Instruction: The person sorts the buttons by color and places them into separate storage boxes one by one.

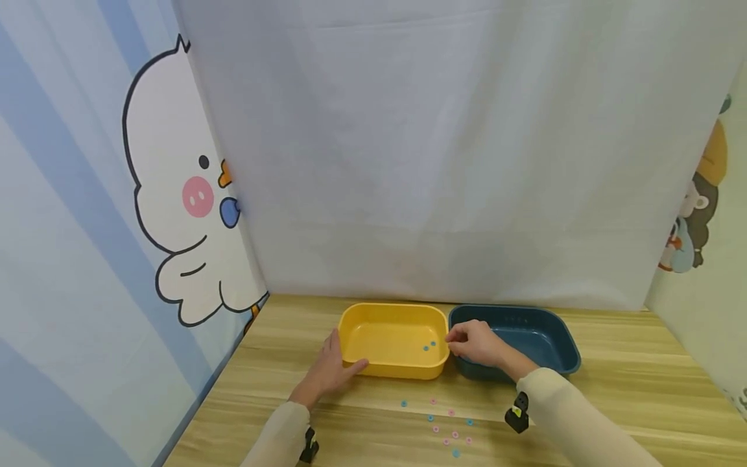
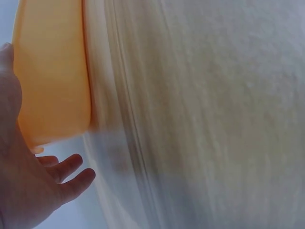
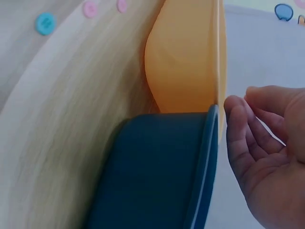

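Note:
My left hand [image 1: 328, 366] rests against the front left corner of a yellow plastic basin [image 1: 393, 371], its thumb along the front rim. In the left wrist view the other fingers [image 2: 74, 183] extend loosely beside the basin. Inside it, near the right end, lie two small blue buttons [image 1: 426, 348]. My right hand [image 1: 480, 342] is over the left end of a dark blue basin [image 1: 569, 347], close to where the two rims meet. Its thumb and index fingertips [image 3: 233, 102] come together; I cannot tell whether a button is between them.
Several loose pink buttons [image 1: 455, 434] and blue buttons [image 1: 430, 418] lie scattered on the wood-grain table [image 1: 636, 389] in front of the basins. Behind the table hangs a pale grey curtain [image 1: 455, 162], with printed curtains at both sides.

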Demonstrator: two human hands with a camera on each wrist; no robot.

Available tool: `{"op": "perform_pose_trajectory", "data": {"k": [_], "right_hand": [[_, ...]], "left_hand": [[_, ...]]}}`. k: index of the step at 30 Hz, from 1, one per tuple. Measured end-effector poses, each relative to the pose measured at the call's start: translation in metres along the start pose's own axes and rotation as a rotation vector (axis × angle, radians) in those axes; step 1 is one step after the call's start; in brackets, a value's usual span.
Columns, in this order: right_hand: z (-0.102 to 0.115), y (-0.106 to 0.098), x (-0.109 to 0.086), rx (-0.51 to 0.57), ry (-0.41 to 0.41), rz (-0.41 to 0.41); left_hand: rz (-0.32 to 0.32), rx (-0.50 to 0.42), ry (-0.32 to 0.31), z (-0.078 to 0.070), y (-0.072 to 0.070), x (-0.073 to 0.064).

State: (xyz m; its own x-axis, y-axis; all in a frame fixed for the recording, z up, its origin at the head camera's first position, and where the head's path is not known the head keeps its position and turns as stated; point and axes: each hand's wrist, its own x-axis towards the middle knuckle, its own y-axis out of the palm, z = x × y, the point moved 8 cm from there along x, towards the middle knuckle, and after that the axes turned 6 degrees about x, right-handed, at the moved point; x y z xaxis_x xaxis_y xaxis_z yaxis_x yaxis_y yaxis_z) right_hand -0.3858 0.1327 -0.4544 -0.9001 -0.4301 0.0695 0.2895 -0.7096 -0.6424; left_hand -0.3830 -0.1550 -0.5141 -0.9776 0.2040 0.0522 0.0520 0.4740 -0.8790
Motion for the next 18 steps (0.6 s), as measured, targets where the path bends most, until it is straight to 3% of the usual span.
{"op": "perform_pose_trajectory", "data": {"k": [12,18], "right_hand": [[0.007,0.019,-0.048,-0.06,-0.156,0.175],[0.0,0.034,-0.068,-0.07,-0.204,0.259]], "left_hand": [[-0.018,-0.014,0.006,-0.002,-0.001,-0.001],[-0.03,-0.023,0.008,-0.004,-0.003,0.001]]}}
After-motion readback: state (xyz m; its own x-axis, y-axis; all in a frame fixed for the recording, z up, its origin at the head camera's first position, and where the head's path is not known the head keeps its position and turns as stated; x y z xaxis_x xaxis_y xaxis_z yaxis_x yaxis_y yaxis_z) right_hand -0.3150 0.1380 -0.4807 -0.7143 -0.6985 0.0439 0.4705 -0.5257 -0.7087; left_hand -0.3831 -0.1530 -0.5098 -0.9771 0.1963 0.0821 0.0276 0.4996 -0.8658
